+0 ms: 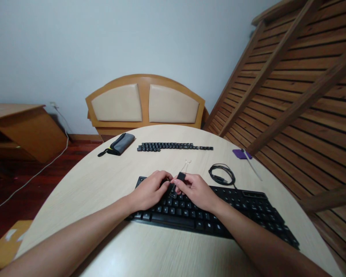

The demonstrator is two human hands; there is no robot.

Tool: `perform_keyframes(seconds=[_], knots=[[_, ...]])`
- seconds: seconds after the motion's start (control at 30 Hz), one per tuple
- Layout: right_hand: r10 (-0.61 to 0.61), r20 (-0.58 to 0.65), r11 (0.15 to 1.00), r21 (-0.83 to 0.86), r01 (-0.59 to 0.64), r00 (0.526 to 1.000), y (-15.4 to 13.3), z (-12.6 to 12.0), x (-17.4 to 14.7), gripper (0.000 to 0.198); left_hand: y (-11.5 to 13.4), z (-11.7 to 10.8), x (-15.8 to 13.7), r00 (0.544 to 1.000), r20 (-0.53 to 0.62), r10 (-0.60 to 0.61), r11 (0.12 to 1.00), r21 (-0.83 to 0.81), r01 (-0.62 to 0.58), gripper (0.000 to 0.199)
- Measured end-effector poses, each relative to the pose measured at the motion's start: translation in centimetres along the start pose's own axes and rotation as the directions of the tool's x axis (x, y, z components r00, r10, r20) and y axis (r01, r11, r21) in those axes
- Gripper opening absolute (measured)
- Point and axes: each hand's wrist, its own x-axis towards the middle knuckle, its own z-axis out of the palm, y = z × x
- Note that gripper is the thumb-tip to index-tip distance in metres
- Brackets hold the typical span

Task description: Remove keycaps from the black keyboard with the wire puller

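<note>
A black keyboard [173, 220] lies under both hands on the round table [103, 196], tilted slightly in view. Closed in a pinch, my right hand [197, 191] grips a keycap puller [181, 176] by its black handle; two thin wire prongs point up and away from me. My left hand [150, 191] rests over the upper left part of the keyboard, its thumb and fingers drawn together close to the right fingertips. What sits between the left fingers, if anything, is hidden. Loose black keycaps [167, 146] stand in rows farther back on the table.
A coiled black cable [222, 175] lies behind the keyboard. At the back left is a grey pouch [122, 144]; at the right a purple cloth [241, 154] with a pale stick-like item [253, 168]. A slatted wooden frame [300, 100] leans beyond the table's right edge.
</note>
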Motion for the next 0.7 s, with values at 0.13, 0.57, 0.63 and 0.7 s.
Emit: perform_keyframes(seconds=[0.13,0.57,0.63,0.7], knots=[[0.057,-0.014,0.995,0.079,-0.055,0.998,0.42,0.15,0.1,0.034,-0.16,0.06,0.0,1.0,0.001,-0.014,1.0,0.002,0.014,0.018],[-0.047,0.019,0.988,-0.144,0.05,0.999,0.29,-0.04,-0.07,0.033,-0.12,-0.03,-0.07,1.0,-0.002,-0.019,1.0,-0.001,0.019,0.017],[-0.085,0.027,0.972,-0.217,0.089,0.996,0.1,-0.13,-0.1,0.032,-0.12,0.0,-0.08,1.0,-0.004,-0.022,1.0,-0.003,0.022,0.017],[-0.133,0.034,0.948,-0.289,0.137,0.991,-0.09,-0.22,-0.12,0.031,-0.14,0.04,-0.09,1.0,-0.004,-0.024,1.0,-0.004,0.024,0.016]])
